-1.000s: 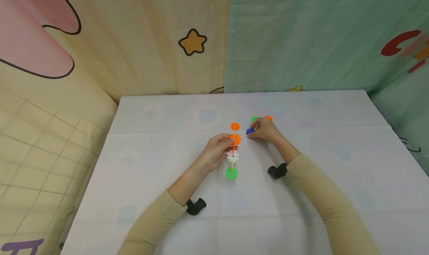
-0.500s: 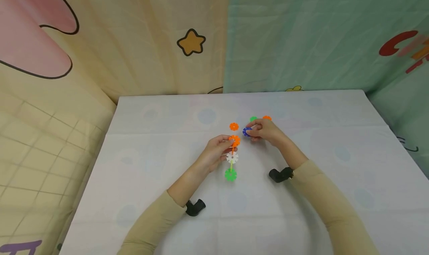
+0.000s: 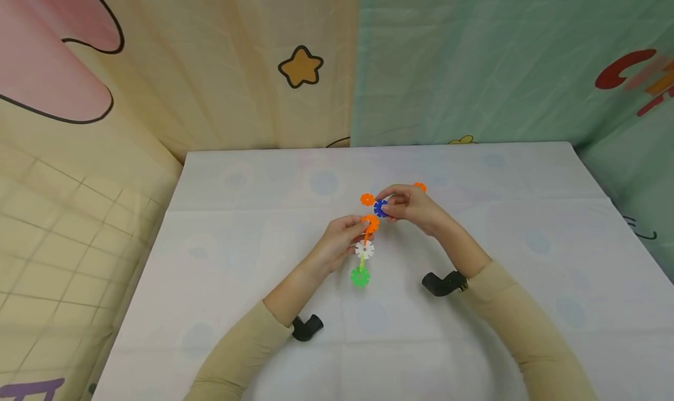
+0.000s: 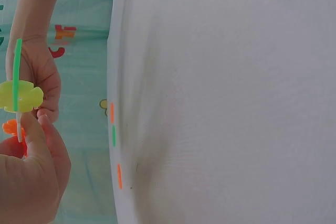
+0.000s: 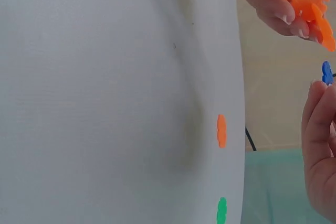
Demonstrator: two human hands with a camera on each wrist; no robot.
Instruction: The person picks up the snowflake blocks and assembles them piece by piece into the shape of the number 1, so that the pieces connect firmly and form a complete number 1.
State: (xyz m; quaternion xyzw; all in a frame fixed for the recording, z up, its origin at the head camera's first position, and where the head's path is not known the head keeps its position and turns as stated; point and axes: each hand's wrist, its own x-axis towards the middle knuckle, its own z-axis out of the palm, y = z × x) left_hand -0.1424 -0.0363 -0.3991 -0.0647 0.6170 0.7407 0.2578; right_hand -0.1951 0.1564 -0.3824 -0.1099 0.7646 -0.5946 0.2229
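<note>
My left hand (image 3: 337, 243) pinches an orange notched snowflake disc (image 3: 373, 223) at the upper end of a linked chain. Below it hang another orange disc, a white disc (image 3: 364, 249), a yellow disc (image 4: 32, 98) and, lowest, a green disc (image 3: 360, 277). Between thumb and fingers of my right hand (image 3: 416, 209) is a blue snowflake disc (image 3: 378, 206), just above and right of the held orange one. A small gap separates the blue disc from the orange ones in the right wrist view.
Two loose orange discs, one left (image 3: 367, 199) and one right (image 3: 420, 187), lie toward the back of the white-covered table (image 3: 253, 243). A loose green disc (image 5: 221, 211) lies there too, covered by my right hand in the head view. Curtains (image 3: 237, 67) hang behind.
My right hand has carried the blue disc leftward, close to the chain, and now covers the loose green disc. The left hand stays almost in place, the chain tilting slightly.
</note>
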